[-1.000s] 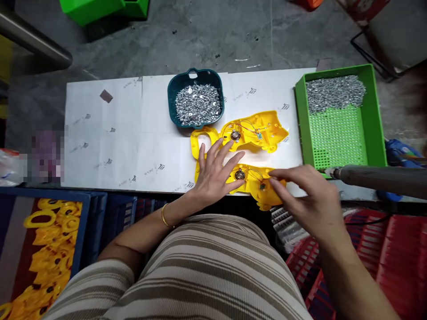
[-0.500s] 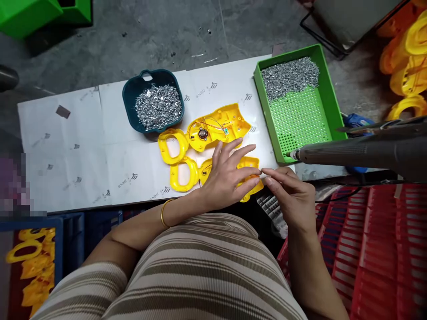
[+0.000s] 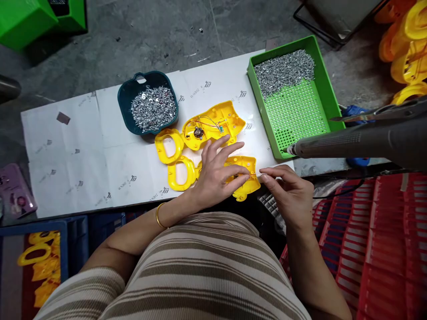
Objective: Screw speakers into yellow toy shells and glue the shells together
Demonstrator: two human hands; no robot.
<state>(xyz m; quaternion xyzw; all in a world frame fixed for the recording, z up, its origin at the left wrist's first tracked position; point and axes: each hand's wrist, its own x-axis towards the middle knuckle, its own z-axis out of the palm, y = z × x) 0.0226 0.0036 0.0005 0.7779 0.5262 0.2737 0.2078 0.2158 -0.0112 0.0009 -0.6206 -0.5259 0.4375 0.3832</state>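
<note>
Over the lower yellow plastic shell (image 3: 247, 189), my left hand (image 3: 218, 173) pinches one end of a thin wire (image 3: 255, 173) between thumb and index finger, its other fingers spread. My right hand (image 3: 290, 189) pinches the same fine strand a short way to the right, past the shell's edge. The left hand covers much of this shell, so most of its inside is hidden. Just above lies a second yellow shell (image 3: 213, 126), hollow side up, with a round black speaker (image 3: 198, 132), coloured wires and a small green circuit board (image 3: 221, 129).
A dark teal tub (image 3: 122, 104) of screws stands left of the shells. On the right is a green basket (image 3: 275, 129) part filled with screws, with an electric screwdriver (image 3: 333, 146) reaching over it. Red crates (image 3: 376, 249) stand at lower right, a blue crate (image 3: 75, 244) at lower left.
My hands have drawn slightly apart, and more of the strand shows between the fingertips. The whole view has shifted a little; the shells lie as before.
</note>
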